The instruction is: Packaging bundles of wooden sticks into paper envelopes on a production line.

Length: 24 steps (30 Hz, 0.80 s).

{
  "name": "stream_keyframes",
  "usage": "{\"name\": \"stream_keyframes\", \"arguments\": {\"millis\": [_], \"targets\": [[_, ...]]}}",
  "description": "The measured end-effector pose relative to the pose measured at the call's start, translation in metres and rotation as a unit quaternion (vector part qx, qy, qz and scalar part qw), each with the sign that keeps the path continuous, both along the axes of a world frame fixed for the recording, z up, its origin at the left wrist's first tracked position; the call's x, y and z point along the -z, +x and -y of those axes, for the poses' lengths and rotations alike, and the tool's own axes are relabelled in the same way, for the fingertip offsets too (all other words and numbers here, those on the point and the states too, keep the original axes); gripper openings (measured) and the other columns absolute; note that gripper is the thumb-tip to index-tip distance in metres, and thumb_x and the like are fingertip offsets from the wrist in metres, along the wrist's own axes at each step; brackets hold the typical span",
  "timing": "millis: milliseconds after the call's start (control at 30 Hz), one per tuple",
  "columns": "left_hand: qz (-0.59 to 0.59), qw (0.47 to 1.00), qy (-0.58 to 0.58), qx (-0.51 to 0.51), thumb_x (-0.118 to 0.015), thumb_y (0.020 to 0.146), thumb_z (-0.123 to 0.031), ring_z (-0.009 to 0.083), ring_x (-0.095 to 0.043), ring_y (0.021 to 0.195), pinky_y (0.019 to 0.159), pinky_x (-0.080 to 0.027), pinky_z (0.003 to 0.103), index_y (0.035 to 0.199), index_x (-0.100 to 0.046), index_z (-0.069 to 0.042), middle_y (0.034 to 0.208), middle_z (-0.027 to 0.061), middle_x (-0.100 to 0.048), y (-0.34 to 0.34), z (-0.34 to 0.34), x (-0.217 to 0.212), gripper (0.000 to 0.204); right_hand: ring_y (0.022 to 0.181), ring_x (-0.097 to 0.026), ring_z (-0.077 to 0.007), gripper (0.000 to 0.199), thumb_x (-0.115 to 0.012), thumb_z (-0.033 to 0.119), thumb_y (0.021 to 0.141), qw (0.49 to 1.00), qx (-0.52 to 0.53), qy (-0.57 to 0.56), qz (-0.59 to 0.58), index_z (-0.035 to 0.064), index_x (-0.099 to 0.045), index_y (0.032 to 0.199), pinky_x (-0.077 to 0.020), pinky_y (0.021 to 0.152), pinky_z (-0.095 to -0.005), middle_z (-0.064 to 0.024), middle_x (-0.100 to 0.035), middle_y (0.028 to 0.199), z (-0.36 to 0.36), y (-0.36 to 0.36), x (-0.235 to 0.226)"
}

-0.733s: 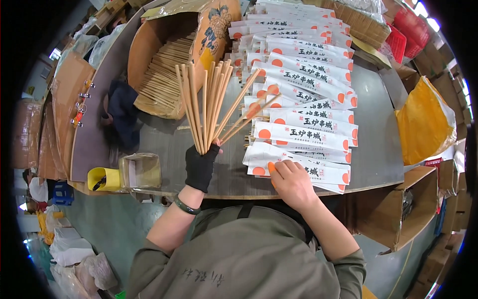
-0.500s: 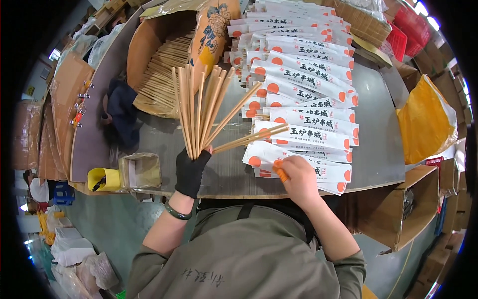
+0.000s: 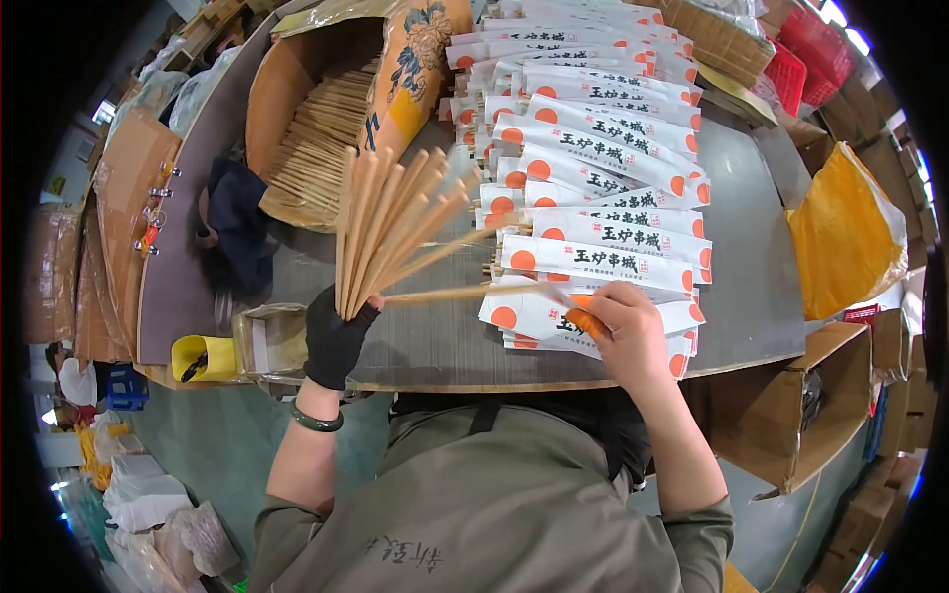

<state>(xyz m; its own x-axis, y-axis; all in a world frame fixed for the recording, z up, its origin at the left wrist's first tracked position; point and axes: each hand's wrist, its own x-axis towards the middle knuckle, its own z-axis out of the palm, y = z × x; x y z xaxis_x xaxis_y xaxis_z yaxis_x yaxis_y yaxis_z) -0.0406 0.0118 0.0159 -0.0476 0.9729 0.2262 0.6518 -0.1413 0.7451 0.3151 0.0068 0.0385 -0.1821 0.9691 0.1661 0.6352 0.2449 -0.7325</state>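
Observation:
My left hand [image 3: 338,336], in a black fingerless glove, is closed around the lower ends of a fanned bunch of wooden chopsticks [image 3: 390,222]. One chopstick or pair [image 3: 450,294] points rightward, low over the table, its far end blurred near my right fingertips. My right hand [image 3: 628,331] has orange covers on its fingertips and is bent in a pinch above the nearest white paper sleeve [image 3: 502,314]. Whether it grips the stick's end or a sleeve's edge is too blurred to tell. Behind it lies a long overlapping pile of printed sleeves [image 3: 603,148], with stick ends poking out on the left.
An open cardboard box [image 3: 272,109] of chopsticks lies at the back left beside a dark cloth [image 3: 237,232]. A yellow container [image 3: 206,358] stands at the front left edge. At right are a yellow sack [image 3: 845,237] and an open carton [image 3: 791,415].
My left hand has moved left and slightly down with the chopsticks, and the fan has shifted with it. My right hand has moved a little right and up off the nearest sleeve.

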Motion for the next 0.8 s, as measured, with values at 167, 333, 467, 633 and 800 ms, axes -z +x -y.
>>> {"name": "stream_keyframes", "arguments": {"millis": [167,333,467,633,800], "targets": [[0.129,0.99,-0.029,0.058,-0.073,0.083,-0.013,0.0185,-0.068,0.075,0.068,-0.052,0.03,0.092,-0.068,0.0,0.079,0.0098,-0.07,0.049,-0.007,-0.006,0.016,0.074,-0.059,-0.0262,0.015,-0.077,0.005,0.072,0.969,-0.059,0.235,0.046,0.001,-0.065,0.079,-0.0494,0.064,-0.0361,-0.0078,-0.059,0.079,-0.004,-0.044,-0.011],[0.131,0.991,-0.011,0.025,-0.074,0.083,-0.011,0.0166,-0.066,0.074,0.071,-0.052,0.03,0.096,-0.067,0.001,0.08,0.009,-0.069,0.034,-0.008,-0.01,0.019,0.07,-0.056,-0.0213,0.017,-0.078,0.004,0.075,0.997,0.035,0.064,-0.021,0.0003,-0.061,0.078,-0.0465,0.064,-0.0319,-0.0078,-0.055,0.075,-0.002,-0.015,-0.011],[0.161,0.987,-0.021,0.011,-0.074,0.083,-0.01,0.0129,-0.064,0.075,0.069,-0.052,0.03,0.102,-0.066,0.001,0.082,0.0087,-0.069,0.019,-0.004,-0.006,0.023,0.065,-0.047,-0.0122,0.028,-0.081,0.006,0.075,0.991,0.104,-0.062,-0.054,0.0,-0.053,0.072,-0.0392,0.06,-0.0271,-0.0022,-0.049,0.07,-0.006,0.009,-0.023],[-0.003,0.998,0.024,0.064,-0.077,0.08,-0.014,0.0169,-0.067,0.078,0.07,-0.053,0.032,0.104,-0.065,0.0,0.085,0.0098,-0.07,0.008,-0.007,-0.013,0.03,0.065,-0.05,-0.0135,0.023,-0.082,0.007,0.073,0.993,0.036,-0.093,-0.066,0.0008,-0.059,0.075,-0.0422,0.06,-0.0287,-0.0033,-0.053,0.071,-0.005,0.019,-0.026],[0.211,0.967,-0.028,0.142,-0.068,0.089,-0.015,0.0186,-0.066,0.092,0.078,-0.053,0.034,0.11,-0.065,-0.001,0.098,0.0102,-0.071,0.032,-0.012,-0.004,0.025,0.072,-0.057,-0.0258,0.02,-0.08,0.011,0.066,0.967,-0.072,0.24,0.049,0.0046,-0.064,0.076,-0.0468,0.062,-0.036,-0.0053,-0.059,0.075,-0.013,-0.015,-0.022]]}}
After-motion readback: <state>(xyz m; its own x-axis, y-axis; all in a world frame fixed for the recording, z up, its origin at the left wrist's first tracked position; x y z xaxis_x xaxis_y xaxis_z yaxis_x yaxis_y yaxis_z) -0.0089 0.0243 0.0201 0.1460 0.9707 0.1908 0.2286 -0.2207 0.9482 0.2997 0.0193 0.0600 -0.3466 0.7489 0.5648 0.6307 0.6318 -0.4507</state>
